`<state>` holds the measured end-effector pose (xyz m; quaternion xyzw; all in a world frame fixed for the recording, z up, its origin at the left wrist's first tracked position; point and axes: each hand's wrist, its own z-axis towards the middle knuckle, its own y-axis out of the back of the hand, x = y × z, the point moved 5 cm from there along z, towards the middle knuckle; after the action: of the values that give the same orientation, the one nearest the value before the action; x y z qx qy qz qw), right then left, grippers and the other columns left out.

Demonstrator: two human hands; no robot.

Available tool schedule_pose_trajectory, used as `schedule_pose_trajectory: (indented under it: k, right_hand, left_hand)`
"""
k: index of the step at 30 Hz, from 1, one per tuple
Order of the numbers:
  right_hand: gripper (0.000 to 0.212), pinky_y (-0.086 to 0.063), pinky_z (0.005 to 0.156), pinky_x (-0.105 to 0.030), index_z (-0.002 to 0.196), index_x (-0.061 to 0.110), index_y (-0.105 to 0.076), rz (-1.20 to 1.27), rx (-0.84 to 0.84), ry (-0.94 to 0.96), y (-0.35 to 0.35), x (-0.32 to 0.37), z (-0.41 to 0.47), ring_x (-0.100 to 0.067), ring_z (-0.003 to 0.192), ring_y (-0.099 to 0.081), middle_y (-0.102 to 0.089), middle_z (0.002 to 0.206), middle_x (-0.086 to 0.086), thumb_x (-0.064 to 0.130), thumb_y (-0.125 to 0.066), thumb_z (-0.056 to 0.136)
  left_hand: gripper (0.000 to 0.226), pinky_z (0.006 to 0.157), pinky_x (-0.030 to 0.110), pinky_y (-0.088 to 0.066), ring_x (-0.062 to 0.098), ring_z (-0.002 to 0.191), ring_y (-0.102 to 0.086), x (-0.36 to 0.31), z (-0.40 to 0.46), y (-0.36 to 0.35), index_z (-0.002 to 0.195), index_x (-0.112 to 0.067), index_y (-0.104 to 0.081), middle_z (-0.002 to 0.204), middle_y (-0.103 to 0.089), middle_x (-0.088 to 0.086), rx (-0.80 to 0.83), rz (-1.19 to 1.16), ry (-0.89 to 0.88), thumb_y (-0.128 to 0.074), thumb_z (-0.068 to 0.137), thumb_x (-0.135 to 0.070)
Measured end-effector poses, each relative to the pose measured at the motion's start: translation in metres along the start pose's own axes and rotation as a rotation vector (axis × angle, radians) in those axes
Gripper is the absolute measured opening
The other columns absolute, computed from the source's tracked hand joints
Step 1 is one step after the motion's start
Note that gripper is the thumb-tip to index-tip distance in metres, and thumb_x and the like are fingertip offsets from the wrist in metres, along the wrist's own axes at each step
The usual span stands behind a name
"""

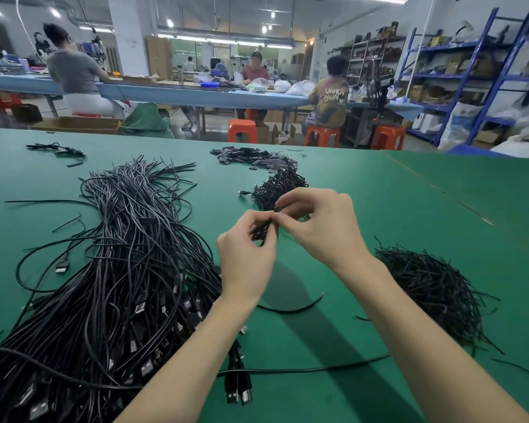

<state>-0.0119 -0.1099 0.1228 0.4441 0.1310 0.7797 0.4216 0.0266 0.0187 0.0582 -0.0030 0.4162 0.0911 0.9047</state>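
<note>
Above the middle of the green table [379, 209], my left hand [246, 254] grips a small coiled black cable [261, 232] with curled fingers. My right hand [321, 224] pinches the coil's top end, where a thin tie seems to wrap it; the detail is hidden by my fingers. A big heap of loose black USB cables [119, 270] lies to the left, plugs toward me. A pile of black twist ties [431, 288] sits to the right. Finished small coils [275, 187] are heaped just beyond my hands.
Flat black pieces [248, 157] lie scattered at the table's far middle, and a few cables [55, 149] at far left. Beyond the table, people sit on orange stools [242, 129] at a long blue bench. Blue shelving [471, 71] stands at right.
</note>
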Motion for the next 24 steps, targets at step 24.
schedule_pose_trajectory:
  k: [24]
  right_hand:
    - [0.018, -0.050, 0.066, -0.020, 0.078, 0.013, -0.067, 0.586, 0.003, -0.150, -0.014, -0.022, 0.002, -0.008, 0.065, -0.061, -0.069, 0.073, 0.001, -0.001, -0.073, 0.088]
  left_hand:
    - [0.039, 0.061, 0.016, -0.050, 0.008, 0.070, -0.065, 0.012, 0.016, -0.013, 0.110, -0.011, -0.065, 0.087, -0.073, 0.001, 0.428, -0.917, 0.816, -0.075, 0.072, -0.016]
